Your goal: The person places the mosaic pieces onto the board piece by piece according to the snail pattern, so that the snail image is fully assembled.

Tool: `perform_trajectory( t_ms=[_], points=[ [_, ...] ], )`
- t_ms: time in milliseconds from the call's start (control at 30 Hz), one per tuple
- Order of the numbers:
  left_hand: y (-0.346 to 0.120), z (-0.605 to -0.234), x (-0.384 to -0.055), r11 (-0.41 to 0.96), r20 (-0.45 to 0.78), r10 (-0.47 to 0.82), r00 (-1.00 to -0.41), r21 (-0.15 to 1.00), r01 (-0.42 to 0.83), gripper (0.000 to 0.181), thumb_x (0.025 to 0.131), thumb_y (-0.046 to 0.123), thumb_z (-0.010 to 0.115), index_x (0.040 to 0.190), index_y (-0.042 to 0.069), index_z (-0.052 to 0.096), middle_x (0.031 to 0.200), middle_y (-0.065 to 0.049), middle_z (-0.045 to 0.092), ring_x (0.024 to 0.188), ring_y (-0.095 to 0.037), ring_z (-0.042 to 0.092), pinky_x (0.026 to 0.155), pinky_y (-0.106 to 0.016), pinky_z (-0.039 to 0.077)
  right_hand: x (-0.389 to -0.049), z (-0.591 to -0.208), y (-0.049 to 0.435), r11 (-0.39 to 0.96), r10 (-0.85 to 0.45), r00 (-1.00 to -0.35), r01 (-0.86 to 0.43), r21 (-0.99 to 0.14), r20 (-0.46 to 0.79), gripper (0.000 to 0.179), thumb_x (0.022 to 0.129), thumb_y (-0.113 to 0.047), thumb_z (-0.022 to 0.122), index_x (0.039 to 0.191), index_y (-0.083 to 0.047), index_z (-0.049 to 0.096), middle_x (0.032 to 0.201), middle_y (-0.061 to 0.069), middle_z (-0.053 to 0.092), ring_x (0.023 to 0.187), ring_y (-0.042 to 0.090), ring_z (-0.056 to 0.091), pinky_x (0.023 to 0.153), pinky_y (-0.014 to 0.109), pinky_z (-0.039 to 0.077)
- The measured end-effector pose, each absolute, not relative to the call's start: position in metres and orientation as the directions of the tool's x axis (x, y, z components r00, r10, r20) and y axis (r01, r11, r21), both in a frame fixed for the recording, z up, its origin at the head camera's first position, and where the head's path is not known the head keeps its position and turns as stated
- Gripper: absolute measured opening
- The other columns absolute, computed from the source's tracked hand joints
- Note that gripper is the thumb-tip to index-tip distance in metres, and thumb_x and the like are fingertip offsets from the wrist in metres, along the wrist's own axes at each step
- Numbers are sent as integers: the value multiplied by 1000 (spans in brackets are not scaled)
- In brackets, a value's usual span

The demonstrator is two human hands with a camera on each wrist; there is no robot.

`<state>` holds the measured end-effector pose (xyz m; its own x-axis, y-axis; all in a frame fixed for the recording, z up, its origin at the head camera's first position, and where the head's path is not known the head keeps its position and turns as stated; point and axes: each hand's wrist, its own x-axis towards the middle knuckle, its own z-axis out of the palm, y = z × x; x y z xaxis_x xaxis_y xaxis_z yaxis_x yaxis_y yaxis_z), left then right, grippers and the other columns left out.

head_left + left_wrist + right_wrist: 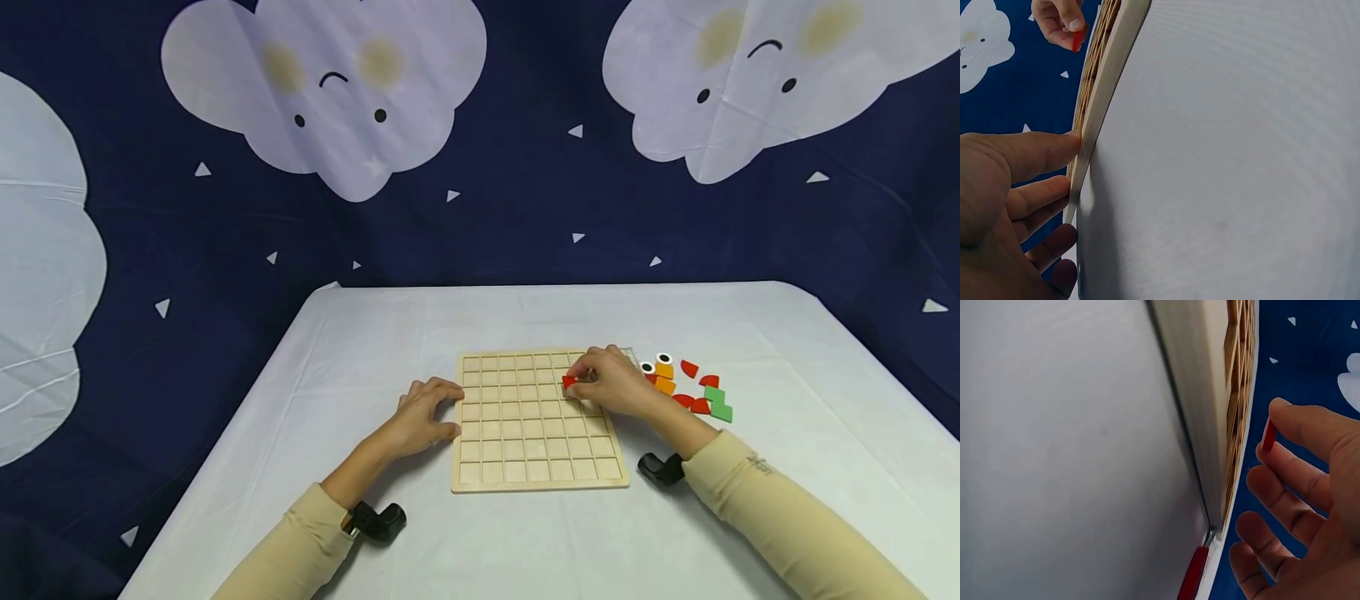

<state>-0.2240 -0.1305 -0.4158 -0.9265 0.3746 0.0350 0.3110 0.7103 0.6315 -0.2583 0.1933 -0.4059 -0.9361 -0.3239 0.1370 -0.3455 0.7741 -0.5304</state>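
A square wooden grid board (517, 429) lies on the table, its cells bare where they show. My left hand (427, 417) rests at the board's left edge, fingers spread and fingertips right at the rim. In the left wrist view, the fingers (1041, 153) lie along the board's pale side. My right hand (611, 379) pinches a small red piece (568, 382) between thumb and fingertips, over the upper right cells. The right wrist view has this red piece (1269, 435) held on edge above the grid, the other fingers loosely bent. Part of the board's right side is hidden under that hand.
Right of the board lie loose flat pieces: several red ones (689, 368), orange ones (664, 386), green ones (722, 412) and two white eye discs (663, 358). A white cloth (375, 333) covers the table. Behind it hangs a dark blue curtain (510, 225) with clouds.
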Motion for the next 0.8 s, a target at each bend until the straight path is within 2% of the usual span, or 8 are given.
perform_trajectory(
  t_ms=[567, 800],
  points=[
    [-131, -416, -224, 721, 38, 373, -927, 618, 315, 49, 77, 16, 75, 124, 11, 60, 132, 2, 54, 111, -19, 41, 89, -37, 26, -261, -409, 187, 826, -369, -916, -400, -396, 156, 18, 73, -30, 77, 88, -20, 72, 91, -2, 64, 87, 19, 48, 75, 38, 34],
    [-131, -416, -224, 712, 38, 377, -925, 626, 316, 49, 77, 15, 74, 124, 11, 60, 132, 2, 53, 110, -19, 40, 87, -36, 26, -259, -409, 186, 833, -370, -915, -404, -379, 160, 20, 73, -31, 77, 88, -20, 72, 93, -2, 64, 87, 20, 48, 75, 38, 34]
  ],
)
